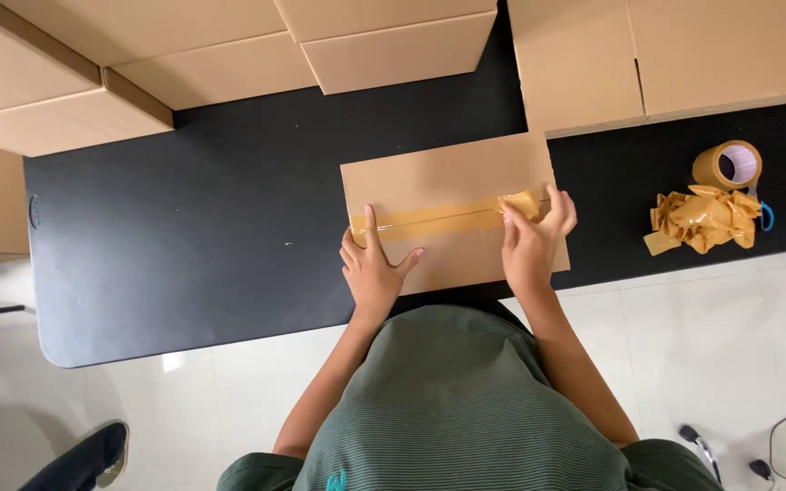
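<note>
Flattened cardboard box (pixel 452 214), centre of frame on the black tabletop (pixel 184 227): brown tape strip (pixel 429 219) mostly stuck along its seam. My right hand (pixel 531 244) pinches the crumpled tape end; my left hand (pixel 373 268) lies spread flat, pressing. Tape roll (pixel 728 165) and tape wad (pixel 704 220) lie at right.

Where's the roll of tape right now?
In the head view, the roll of tape sits on the black table at its far right, just above the pile of crumpled tape and right of the small box.
</note>
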